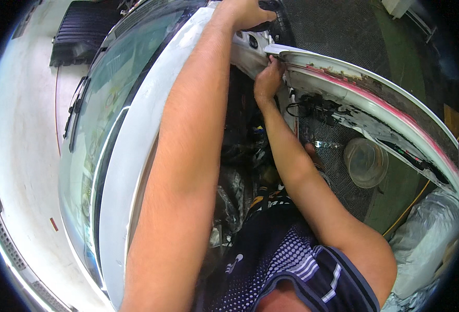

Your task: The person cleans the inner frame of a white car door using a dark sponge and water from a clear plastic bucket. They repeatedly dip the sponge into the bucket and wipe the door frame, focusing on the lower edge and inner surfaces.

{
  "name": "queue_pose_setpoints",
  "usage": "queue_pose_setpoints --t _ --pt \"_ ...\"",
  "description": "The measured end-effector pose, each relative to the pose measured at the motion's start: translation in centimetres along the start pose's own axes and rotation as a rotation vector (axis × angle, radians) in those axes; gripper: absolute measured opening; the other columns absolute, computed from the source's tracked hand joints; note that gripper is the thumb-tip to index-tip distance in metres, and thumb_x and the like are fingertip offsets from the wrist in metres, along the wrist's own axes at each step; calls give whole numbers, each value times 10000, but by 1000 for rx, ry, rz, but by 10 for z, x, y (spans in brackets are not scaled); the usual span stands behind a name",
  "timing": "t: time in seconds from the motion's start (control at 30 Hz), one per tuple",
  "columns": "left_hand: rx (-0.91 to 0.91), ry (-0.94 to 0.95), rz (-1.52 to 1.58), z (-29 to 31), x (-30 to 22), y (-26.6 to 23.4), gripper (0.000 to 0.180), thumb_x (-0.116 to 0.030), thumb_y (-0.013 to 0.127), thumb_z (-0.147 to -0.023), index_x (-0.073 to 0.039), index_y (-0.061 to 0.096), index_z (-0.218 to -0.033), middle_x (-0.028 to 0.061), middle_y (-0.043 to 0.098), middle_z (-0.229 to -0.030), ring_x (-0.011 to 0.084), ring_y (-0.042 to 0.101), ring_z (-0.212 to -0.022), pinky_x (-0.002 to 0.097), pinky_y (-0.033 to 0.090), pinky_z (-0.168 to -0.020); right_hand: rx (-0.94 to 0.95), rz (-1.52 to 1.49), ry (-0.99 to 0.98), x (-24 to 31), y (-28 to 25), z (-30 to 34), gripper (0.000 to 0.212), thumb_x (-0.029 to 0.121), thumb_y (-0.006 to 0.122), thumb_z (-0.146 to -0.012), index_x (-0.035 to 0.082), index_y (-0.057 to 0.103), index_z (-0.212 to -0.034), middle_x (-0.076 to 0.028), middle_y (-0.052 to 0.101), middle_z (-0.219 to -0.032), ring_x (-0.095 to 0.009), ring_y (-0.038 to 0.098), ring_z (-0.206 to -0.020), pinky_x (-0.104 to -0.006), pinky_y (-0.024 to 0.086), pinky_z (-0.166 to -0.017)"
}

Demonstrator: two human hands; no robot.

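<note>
My left arm reaches across the car's white windshield pillar [182,57] to the top of the view. There my left hand [242,14] is curled beside a dark part, partly cut off by the picture's edge; what it grips cannot be made out. My right hand [270,80] is closed at the front end of the opened white car door [344,86], near where door and body meet. Its fingertips press together at the door's corner, and anything between them is hidden. A round black-centred hole [253,41] shows in the body between the hands.
The windshield [102,130] with its wiper [76,112] and a scuffed white panel [27,130] lie left. Loose wiring [312,106] hangs inside the stripped door. Below it, a clear round tub [365,164] stands on the dark mat. Crumpled plastic sheeting [427,239] and a yellow cord [407,209] are at right.
</note>
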State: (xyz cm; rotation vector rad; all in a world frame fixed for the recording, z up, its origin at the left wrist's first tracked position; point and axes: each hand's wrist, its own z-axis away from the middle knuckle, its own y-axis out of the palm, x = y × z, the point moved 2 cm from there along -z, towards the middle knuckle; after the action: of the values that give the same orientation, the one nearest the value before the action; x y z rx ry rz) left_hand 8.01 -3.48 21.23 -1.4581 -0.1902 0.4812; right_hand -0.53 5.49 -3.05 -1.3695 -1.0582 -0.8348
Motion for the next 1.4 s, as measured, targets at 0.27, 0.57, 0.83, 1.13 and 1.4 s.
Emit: queue_pose_setpoints --t 0.27,0.57,0.83,1.13,1.4 --pt "-1 -9 110 -4 1 -6 470 -379 768 -740 73 755 -869 285 733 -836 376 750 -801 449 590 -768 -145 200 -139 -9 4 -12 325 57 523 -978 70 642 -1281 -192 688 -1192 -397 648 -1139 -483 533 -920" --pt "-6 1 159 -4 5 -4 476 -372 775 -730 79 750 -879 284 735 -846 377 748 -796 443 585 -758 -75 180 -229 -23 -2 -5 319 44 564 -949 125 692 -1229 -133 680 -1163 -372 672 -1049 -482 547 -847" --pt "69 -24 235 -5 -6 -5 415 -343 783 -726 46 769 -870 243 744 -814 350 751 -770 436 590 -731 -48 191 -143 -62 -1 5 305 42 583 -938 93 690 -1220 -157 674 -1097 -396 671 -1000 -503 542 -823" --pt "16 58 120 0 1 -4 438 -372 749 -739 29 771 -912 251 743 -851 346 748 -810 434 583 -759 -182 25 143 -20 -2 25 296 62 511 -991 50 638 -1258 -243 673 -1212 -445 613 -1156 -515 486 -968" --pt "-20 141 52 -1 9 -2 418 -387 732 -753 -18 787 -941 254 745 -919 377 739 -863 447 581 -805 -255 -148 35 20 1 20 324 60 502 -977 -24 629 -1263 -235 671 -1148 -367 657 -973 -439 510 -901"
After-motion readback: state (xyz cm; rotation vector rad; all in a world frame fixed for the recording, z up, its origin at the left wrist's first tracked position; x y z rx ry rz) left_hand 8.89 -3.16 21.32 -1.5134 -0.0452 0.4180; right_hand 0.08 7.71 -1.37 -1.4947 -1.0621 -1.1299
